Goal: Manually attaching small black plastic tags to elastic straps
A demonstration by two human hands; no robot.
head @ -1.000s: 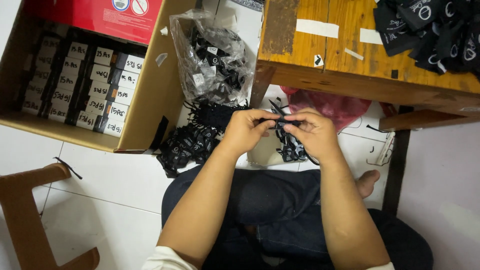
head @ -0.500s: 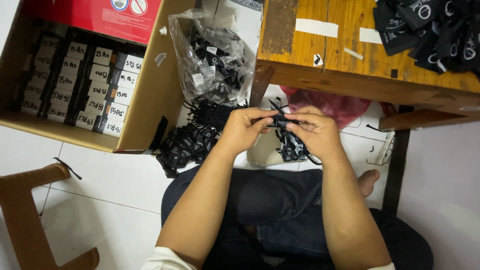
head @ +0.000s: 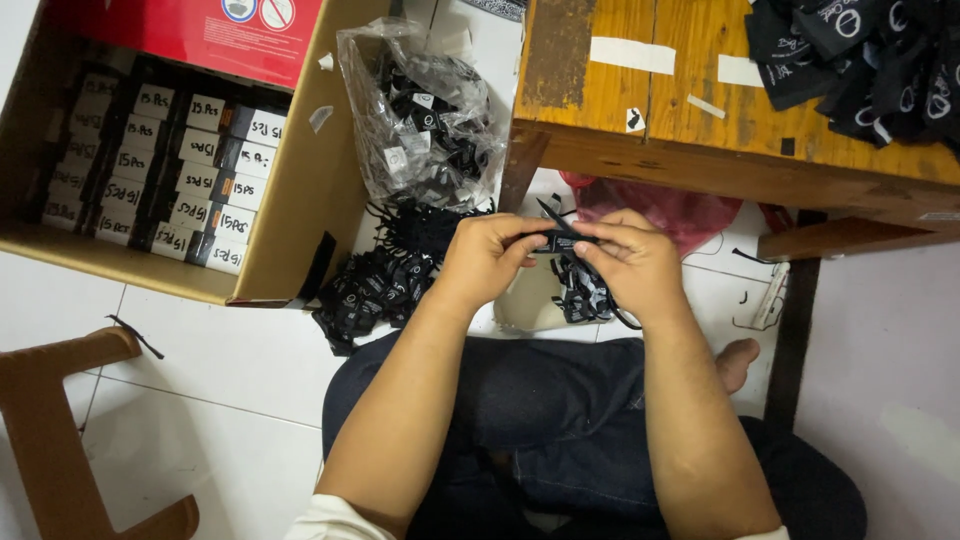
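My left hand point(head: 487, 256) and my right hand point(head: 632, 264) meet in front of me above my lap. Both pinch a small black fabric label point(head: 556, 240) between thumbs and fingers. A bunch of black labels on strings point(head: 583, 292) hangs below my right hand. A pile of loose black labels point(head: 378, 285) lies on the white tile floor just left of my left hand.
A clear plastic bag of black labels point(head: 420, 125) stands behind the pile. An open cardboard box point(head: 300, 200) holds rows of small labelled boxes at the left. A low wooden table point(head: 700, 130) with more black labels point(head: 870, 55) is ahead right; a pink bag point(head: 670, 210) under it. A wooden stool point(head: 60, 420) sits lower left.
Both hands stay together on the black label; the fingers shift slightly as they work it. Nothing else has moved.
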